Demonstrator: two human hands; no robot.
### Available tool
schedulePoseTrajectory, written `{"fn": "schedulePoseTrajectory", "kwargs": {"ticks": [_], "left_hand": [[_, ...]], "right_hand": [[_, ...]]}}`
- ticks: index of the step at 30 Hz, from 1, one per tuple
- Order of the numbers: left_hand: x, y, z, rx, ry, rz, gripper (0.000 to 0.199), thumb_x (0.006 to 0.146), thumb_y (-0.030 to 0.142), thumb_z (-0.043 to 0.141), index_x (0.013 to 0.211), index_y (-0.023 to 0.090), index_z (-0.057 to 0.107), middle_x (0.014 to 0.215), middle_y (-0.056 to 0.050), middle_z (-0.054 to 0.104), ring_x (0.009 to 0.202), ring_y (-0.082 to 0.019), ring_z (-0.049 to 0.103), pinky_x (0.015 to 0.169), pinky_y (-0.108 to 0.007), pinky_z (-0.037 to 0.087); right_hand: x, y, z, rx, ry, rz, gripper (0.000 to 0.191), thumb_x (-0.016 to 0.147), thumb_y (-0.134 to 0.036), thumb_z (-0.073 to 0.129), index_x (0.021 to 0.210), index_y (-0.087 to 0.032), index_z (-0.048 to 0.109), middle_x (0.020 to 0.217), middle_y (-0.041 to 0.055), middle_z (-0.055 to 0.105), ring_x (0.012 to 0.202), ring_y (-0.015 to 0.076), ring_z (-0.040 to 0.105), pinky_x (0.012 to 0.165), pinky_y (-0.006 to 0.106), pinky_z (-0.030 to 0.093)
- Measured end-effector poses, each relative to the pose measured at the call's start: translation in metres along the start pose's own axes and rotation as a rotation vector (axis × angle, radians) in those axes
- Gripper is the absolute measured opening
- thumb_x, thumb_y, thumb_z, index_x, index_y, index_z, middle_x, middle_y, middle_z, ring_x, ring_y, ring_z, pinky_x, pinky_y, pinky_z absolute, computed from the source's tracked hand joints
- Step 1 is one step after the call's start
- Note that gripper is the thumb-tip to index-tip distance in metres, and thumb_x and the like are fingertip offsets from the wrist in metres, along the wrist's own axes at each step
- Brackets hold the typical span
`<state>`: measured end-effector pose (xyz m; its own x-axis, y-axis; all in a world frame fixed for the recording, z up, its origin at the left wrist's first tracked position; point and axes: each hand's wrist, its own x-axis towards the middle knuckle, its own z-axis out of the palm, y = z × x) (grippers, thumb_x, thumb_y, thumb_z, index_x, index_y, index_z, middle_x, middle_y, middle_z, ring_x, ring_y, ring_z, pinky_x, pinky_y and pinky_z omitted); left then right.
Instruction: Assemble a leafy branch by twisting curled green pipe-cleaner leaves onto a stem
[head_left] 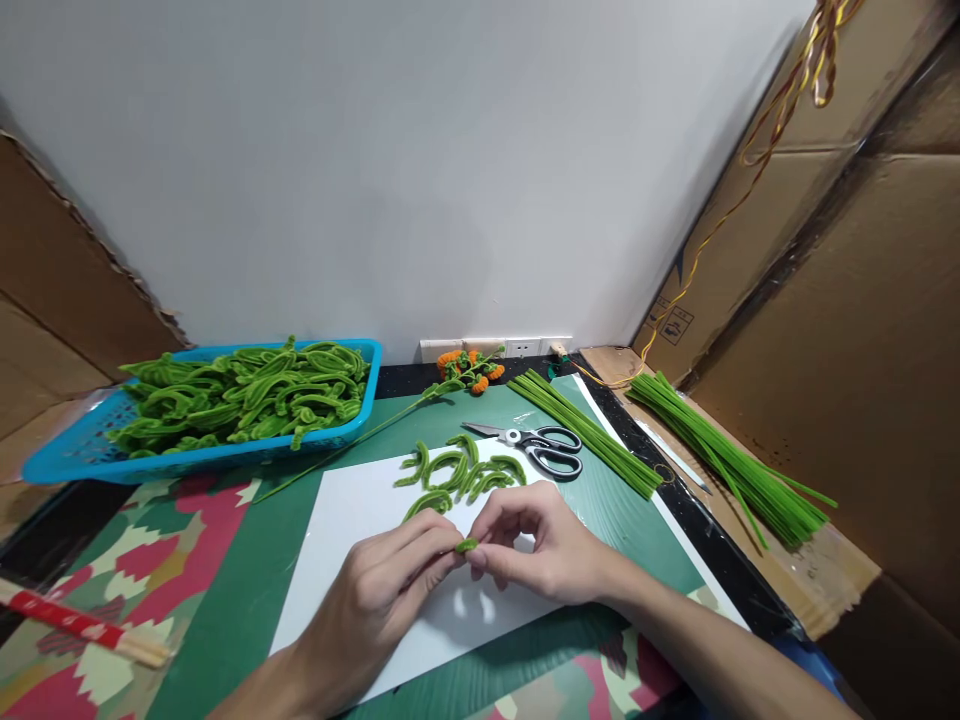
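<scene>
Over a white sheet of paper (pixel 315 590), my left hand (pixel 394 580) and my right hand (pixel 544 550) meet at their fingertips. Between them is a short green pipe cleaner piece (pixel 466 546); most of it is hidden by the fingers. Both hands are closed in a pinch on it. Just beyond them on the paper lie several bent green pipe cleaner pieces (pixel 446 470), curled into arcs. Scissors (pixel 536 443) with black and grey handles rest behind my right hand, their blades slightly apart and pointing left.
A blue basket (pixel 371 390) heaped with green pipe cleaner shapes stands at the left. An orange-flowered stem (pixel 472 370) lies behind the paper. Bundles of straight green pipe cleaners (pixel 585 430) lie at the right, near a white pen-like tool (pixel 675 457). Cardboard walls (pixel 847 300) flank the table.
</scene>
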<state>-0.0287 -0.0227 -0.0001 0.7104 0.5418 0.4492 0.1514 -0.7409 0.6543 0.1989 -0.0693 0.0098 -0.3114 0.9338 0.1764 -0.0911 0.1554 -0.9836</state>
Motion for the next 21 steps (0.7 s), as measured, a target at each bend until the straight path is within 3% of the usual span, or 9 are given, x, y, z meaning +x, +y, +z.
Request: {"fn": "schedulePoseTrajectory", "kwargs": {"ticks": [8,14,21], "left_hand": [[0.002,0.002,-0.003,-0.098,-0.044,0.003,0.027,0.108,0.009,0.053,0.105,0.021,0.078,0.096,-0.005,0.077,0.087,-0.016,0.074,0.080,-0.024,0.058],[0.005,0.005,-0.003,-0.096,-0.044,-0.033,0.027,0.109,0.013,0.053,0.100,0.020,0.078,0.089,-0.004,0.075,0.081,-0.015,0.071,0.076,-0.024,0.055],[0.003,0.005,-0.002,-0.116,0.002,-0.076,0.024,0.110,0.017,0.056,0.103,0.020,0.079,0.094,-0.005,0.077,0.084,-0.016,0.071,0.076,-0.024,0.055]], "right_hand": [[0.003,0.013,0.002,0.282,-0.037,0.115,0.045,0.077,-0.050,0.097,0.086,-0.016,0.069,0.070,0.0020,0.075,0.052,0.0119,0.067,0.046,0.020,0.050],[0.003,0.013,0.003,0.311,-0.012,0.114,0.043,0.077,-0.046,0.097,0.087,-0.016,0.067,0.069,0.0021,0.076,0.053,0.0137,0.070,0.045,0.020,0.052],[0.003,0.010,0.001,0.240,0.019,0.102,0.041,0.078,-0.043,0.097,0.088,-0.016,0.068,0.067,0.0011,0.075,0.050,0.0116,0.068,0.045,0.018,0.052]]}}
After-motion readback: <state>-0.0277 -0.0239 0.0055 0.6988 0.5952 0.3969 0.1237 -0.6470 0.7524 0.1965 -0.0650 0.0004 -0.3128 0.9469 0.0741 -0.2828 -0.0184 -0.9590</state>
